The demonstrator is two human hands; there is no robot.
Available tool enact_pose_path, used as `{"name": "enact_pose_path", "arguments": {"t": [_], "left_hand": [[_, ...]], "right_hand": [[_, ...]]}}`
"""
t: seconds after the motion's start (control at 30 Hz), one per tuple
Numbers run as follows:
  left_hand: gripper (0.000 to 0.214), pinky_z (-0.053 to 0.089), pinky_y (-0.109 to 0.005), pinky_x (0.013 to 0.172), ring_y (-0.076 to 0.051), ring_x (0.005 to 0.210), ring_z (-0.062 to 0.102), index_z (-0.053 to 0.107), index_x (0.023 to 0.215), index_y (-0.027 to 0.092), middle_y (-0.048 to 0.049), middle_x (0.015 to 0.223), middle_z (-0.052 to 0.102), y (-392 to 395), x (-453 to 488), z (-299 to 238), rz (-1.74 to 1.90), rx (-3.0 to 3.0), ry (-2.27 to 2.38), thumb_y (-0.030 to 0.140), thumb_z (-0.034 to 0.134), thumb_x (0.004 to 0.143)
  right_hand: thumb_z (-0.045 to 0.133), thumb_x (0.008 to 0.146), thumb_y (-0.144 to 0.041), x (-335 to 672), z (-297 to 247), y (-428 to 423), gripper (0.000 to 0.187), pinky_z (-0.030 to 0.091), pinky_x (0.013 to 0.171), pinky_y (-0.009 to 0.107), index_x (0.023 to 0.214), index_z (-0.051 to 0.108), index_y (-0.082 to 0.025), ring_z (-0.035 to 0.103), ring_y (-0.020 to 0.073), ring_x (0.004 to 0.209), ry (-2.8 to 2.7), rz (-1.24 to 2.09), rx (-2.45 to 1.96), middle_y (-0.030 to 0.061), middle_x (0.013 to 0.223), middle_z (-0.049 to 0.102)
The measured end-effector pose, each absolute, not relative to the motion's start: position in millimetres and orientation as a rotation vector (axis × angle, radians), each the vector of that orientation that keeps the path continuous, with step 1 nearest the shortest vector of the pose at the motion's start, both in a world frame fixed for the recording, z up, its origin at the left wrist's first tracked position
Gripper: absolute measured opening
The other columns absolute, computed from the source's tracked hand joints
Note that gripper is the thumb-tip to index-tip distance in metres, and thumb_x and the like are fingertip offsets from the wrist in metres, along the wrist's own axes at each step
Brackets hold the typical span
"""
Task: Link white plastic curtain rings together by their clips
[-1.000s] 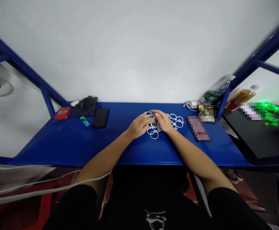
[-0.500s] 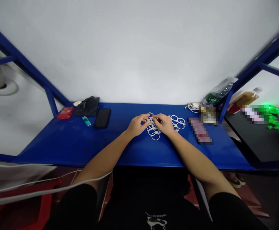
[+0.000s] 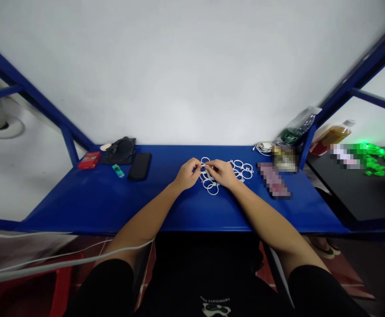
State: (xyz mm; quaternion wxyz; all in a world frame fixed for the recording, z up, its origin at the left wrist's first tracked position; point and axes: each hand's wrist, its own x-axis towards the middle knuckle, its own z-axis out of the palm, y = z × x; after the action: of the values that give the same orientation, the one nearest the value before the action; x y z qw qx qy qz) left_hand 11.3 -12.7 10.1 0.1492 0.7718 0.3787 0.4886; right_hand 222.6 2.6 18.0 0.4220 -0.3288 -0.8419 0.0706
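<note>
A heap of several white plastic rings [image 3: 242, 169] lies on the blue table [image 3: 90, 198], a little right of centre. My left hand [image 3: 187, 173] and my right hand [image 3: 223, 172] meet over the heap's left part. Both pinch a white ring [image 3: 205, 166] between their fingertips, just above the table. More rings show below and behind the fingers.
At the back left lie a black phone [image 3: 139, 166], a teal lighter [image 3: 117, 171], a red box [image 3: 89, 160] and a black pouch [image 3: 120, 149]. On the right are a blurred pink item [image 3: 273, 179], a small packet [image 3: 284, 159], a white cable [image 3: 264, 147] and bottles [image 3: 300, 124]. Green pieces [image 3: 380, 158] cover a neighbouring black table.
My fingers have drawn together from resting on the heap into a pinch on one ring. The view has shifted slightly; the table's things have not moved.
</note>
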Motion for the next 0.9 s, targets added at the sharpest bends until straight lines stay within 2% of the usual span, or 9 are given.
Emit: {"name": "enact_pose_path", "arguments": {"t": [0.17,0.4,0.5,0.63,0.77,0.9], "left_hand": [[0.016,0.049,-0.029,0.072,-0.015,0.071,0.057,0.052,0.08,0.021,0.0004,0.077,0.059,-12,11,10,1.338,2.191,1.055,0.011,0.043,0.089],[0.018,0.049,-0.03,0.072,-0.015,0.072,0.059,0.052,0.079,0.021,-0.0002,0.077,0.061,-16,16,9,1.406,2.16,1.056,0.012,0.04,0.089],[0.017,0.051,-0.03,0.072,-0.015,0.072,0.061,0.057,0.086,0.021,-0.0004,0.079,0.064,-15,19,4,1.45,2.07,1.051,0.014,0.042,0.091],[0.02,0.048,-0.025,0.057,-0.011,0.055,0.054,0.061,0.112,0.02,0.0012,0.075,0.064,-9,21,-3,1.453,1.795,1.042,0.027,0.047,0.1],[0.029,0.042,-0.022,0.049,-0.01,0.048,0.05,0.071,0.103,0.017,0.0043,0.058,0.055,-3,16,-2,1.392,1.708,1.071,0.043,0.057,0.101],[0.032,0.043,-0.023,0.051,-0.011,0.049,0.052,0.076,0.108,0.017,0.004,0.055,0.056,-5,11,1,1.401,1.712,1.073,0.043,0.061,0.098]], "right_hand": [[0.055,0.106,-0.032,218,24,-4,0.024,0.051,0.073,0.029,0.122,0.072,-0.025,0.071,0.0188,0.081,-2.264,0.044,-0.748,0.0061,0.093,0.078],[0.056,0.105,-0.029,211,21,-7,0.02,0.052,0.075,0.03,0.119,0.068,-0.023,0.071,0.0196,0.083,-2.216,0.03,-0.753,0.0072,0.095,0.077],[0.056,0.104,-0.026,211,21,-7,0.022,0.054,0.078,0.031,0.123,0.068,-0.024,0.073,0.0206,0.089,-2.2,0.052,-0.734,0.0079,0.1,0.078],[0.054,0.105,-0.023,216,25,-5,0.026,0.058,0.085,0.035,0.126,0.069,-0.026,0.074,0.0216,0.098,-2.19,0.053,-0.674,0.0081,0.109,0.078],[0.053,0.105,-0.024,219,29,-5,0.026,0.06,0.089,0.037,0.124,0.071,-0.027,0.074,0.0226,0.103,-2.203,0.081,-0.68,0.0081,0.111,0.079],[0.054,0.107,-0.029,219,30,-4,0.023,0.06,0.082,0.035,0.119,0.072,-0.024,0.075,0.0214,0.091,-2.074,0.149,-0.753,0.009,0.104,0.079]]}}
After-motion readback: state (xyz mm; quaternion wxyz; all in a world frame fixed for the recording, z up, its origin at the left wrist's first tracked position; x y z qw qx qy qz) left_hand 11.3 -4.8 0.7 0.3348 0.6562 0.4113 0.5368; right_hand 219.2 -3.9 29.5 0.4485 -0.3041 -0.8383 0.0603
